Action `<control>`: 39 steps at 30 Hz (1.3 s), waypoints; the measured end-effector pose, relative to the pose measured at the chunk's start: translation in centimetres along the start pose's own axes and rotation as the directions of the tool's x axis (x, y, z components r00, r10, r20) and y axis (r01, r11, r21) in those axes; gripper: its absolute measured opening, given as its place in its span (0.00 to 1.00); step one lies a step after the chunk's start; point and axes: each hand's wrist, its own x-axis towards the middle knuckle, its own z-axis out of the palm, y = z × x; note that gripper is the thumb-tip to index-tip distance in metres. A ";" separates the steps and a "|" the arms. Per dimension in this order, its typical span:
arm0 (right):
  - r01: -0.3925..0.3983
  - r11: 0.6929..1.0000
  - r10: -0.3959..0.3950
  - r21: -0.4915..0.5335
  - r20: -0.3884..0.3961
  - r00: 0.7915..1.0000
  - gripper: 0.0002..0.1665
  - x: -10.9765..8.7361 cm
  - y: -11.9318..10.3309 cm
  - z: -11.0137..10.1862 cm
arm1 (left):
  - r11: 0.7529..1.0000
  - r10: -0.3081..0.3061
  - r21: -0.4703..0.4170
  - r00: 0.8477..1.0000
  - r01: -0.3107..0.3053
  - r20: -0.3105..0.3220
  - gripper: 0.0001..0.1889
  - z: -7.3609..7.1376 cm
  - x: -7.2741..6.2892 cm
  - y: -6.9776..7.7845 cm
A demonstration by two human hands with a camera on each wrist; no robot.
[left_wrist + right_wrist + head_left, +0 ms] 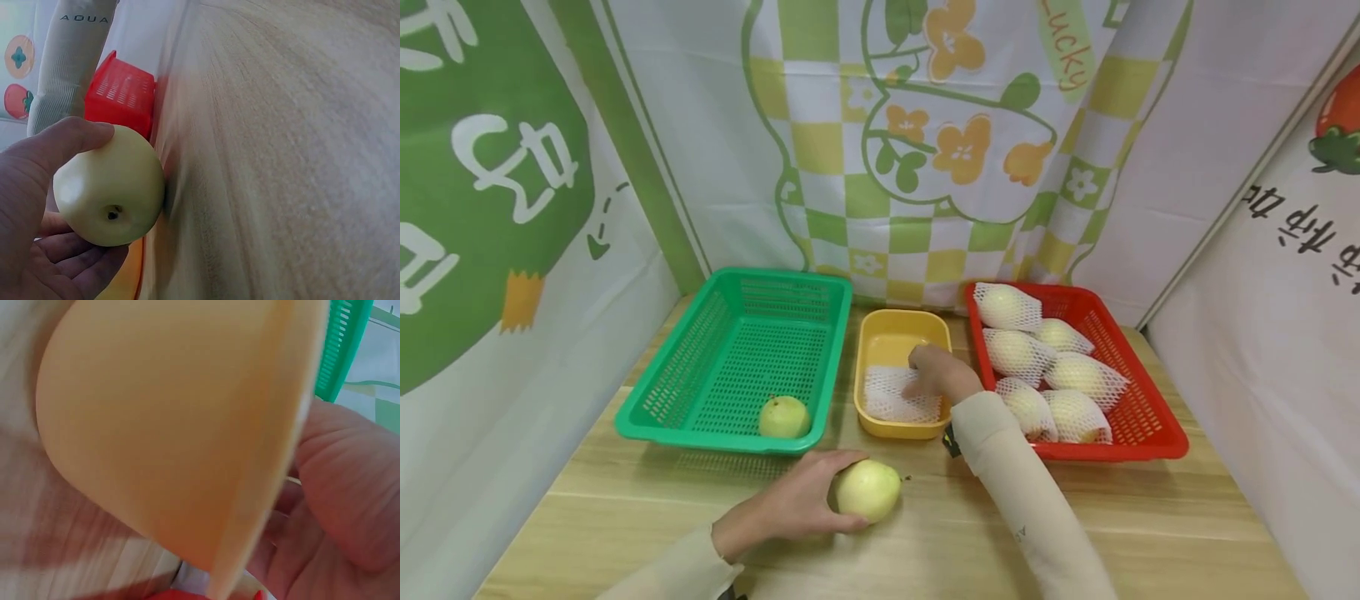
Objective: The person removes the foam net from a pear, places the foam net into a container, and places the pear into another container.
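Note:
A yellow-green pear (pixel 868 492) is gripped by my left hand (pixel 801 500) in front of the bins. In the left wrist view the thumb lies over this pear (pixel 112 187) and the fingers curl beneath it. My right hand (pixel 943 375) reaches over the rim of a yellow bin (pixel 902 431), its fingers at the white foam fruit nets (pixel 891 396) inside. In the right wrist view the bin's wall (pixel 156 419) hides the fingertips, so whether they pinch a net cannot be told.
At the left, a green basket (pixel 730 442) holds one bare pear (pixel 784 417). The red basket (pixel 1150 450) at the right contains several pears in foam nets (pixel 1078 379). All stand on a wooden table (pixel 1150 533) with a printed curtain (pixel 917 217) behind.

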 end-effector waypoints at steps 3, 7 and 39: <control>0.004 1.000 -0.006 -0.018 -0.086 0.996 0.23 -0.2 0.0 -0.2 | 1.000 0.004 -0.001 1.000 -0.004 0.001 0.40 0.0 0.0 0.0; 0.055 0.995 -0.070 -0.084 -0.180 0.981 0.27 -0.6 0.1 -0.9 | 1.000 -0.002 0.000 1.000 0.002 0.005 0.40 0.0 0.0 0.0; 0.174 0.975 -0.215 -0.138 -0.395 0.893 0.45 -14.7 5.0 -0.2 | 0.990 -0.010 0.139 0.991 -0.009 0.135 0.47 -0.5 0.4 1.5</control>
